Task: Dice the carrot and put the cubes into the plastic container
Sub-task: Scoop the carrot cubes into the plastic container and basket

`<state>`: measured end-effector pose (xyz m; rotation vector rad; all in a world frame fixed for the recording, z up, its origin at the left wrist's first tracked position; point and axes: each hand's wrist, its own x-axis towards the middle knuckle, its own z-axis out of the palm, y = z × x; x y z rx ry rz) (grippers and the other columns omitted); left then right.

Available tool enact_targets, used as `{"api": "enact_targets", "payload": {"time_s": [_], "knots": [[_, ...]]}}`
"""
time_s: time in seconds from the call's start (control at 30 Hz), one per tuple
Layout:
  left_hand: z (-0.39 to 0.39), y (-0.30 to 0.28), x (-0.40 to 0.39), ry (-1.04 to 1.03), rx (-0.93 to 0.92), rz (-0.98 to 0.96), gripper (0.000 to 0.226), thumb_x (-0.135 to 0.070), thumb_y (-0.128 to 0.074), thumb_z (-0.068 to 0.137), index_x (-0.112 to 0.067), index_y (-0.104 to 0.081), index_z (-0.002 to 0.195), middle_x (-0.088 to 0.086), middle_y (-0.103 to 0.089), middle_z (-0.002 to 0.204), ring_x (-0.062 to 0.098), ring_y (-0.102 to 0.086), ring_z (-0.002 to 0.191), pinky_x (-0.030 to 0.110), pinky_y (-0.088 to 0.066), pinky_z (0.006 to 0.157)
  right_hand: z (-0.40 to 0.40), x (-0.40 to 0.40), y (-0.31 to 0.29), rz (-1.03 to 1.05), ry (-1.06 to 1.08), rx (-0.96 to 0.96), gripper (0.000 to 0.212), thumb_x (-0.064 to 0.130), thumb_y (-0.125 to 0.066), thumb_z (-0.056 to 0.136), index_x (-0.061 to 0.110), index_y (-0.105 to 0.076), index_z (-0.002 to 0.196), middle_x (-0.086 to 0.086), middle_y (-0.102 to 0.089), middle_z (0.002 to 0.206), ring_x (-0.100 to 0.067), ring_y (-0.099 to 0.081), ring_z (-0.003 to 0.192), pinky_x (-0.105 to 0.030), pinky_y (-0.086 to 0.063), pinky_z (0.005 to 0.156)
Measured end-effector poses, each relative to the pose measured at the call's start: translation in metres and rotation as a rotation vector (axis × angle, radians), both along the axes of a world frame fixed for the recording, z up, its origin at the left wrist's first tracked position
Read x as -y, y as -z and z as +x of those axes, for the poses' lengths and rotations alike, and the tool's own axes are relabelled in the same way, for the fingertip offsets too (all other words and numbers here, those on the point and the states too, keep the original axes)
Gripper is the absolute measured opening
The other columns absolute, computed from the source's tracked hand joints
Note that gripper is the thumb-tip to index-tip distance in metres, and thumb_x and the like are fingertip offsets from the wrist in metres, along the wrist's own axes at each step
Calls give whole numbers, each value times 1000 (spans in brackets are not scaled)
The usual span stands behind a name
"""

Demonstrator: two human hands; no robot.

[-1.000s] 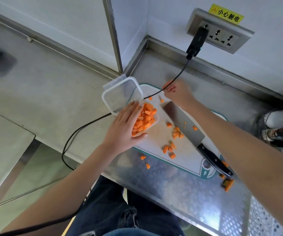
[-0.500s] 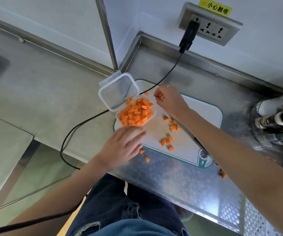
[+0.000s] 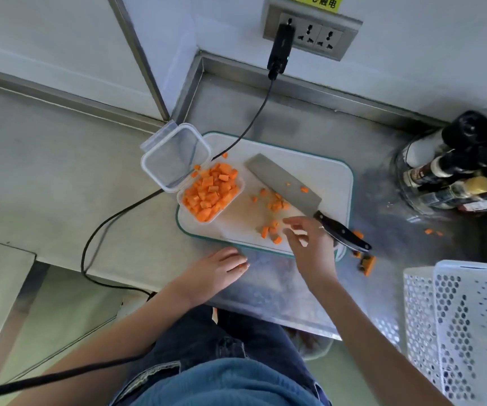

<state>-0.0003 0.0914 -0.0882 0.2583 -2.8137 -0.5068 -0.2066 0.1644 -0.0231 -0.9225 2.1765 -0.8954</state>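
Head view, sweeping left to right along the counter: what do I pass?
Open clear lid → plastic container full of carrot cubes → loose cubes on the cutting board → knife handle → carrot end piece → bottles.

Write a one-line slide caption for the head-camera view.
Orange carrot cubes fill a clear plastic container on the white cutting board; the right hand reaches for stray cubes.

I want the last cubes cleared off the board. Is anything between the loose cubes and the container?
Nothing visible blocks them. The loose cubes lie on bare cutting board; the plastic container is open. The knife lies beside that path.
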Motion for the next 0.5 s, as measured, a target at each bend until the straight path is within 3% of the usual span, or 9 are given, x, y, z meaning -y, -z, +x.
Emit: {"api": "enact_targets", "payload": {"time_s": [0.07,0.17,0.33,0.43,0.5], "knots": [[-1,3,0,-18,-24,28,25,-4,-47,85,-4,-70,96,4,-66,98,19,-52,99,28,-52,79,15,-18,8,50,-19,43,25,7,-64,88,19,-66,110,4,-58,109,-4,-59,84,-7,-46,73],[-2,4,2,-95,-55,26,23,-4,-50,81,-5,-71,92,3,-66,93,18,-52,94,27,-52,75,31,-20,19,66,-82,79,39,0,-64,85,22,-63,117,6,-49,110,-9,-57,80,-17,-50,78],[-33,-17,16,-331,-169,202,19,-9,-54,84,-3,-70,91,7,-67,92,18,-54,90,26,-47,81,29,12,28,75,-16,-51,15,-2,-54,89,8,-65,94,-1,-50,100,-15,-53,84,-26,-47,80],[-65,-31,29,-561,-235,443,14,-3,-61,86,-1,-69,98,8,-65,98,17,-61,88,27,-50,80,17,28,30,32,94,-131,10,1,-56,89,7,-62,94,-7,-53,98,-21,-55,80,-35,-49,76],[-76,-34,35,-574,-222,492,18,-3,-63,86,-2,-70,103,8,-65,106,17,-63,95,29,-50,84,8,33,24,-38,148,-147,9,2,-56,90,7,-61,96,-10,-55,101,-19,-55,80,-35,-48,75]]}}
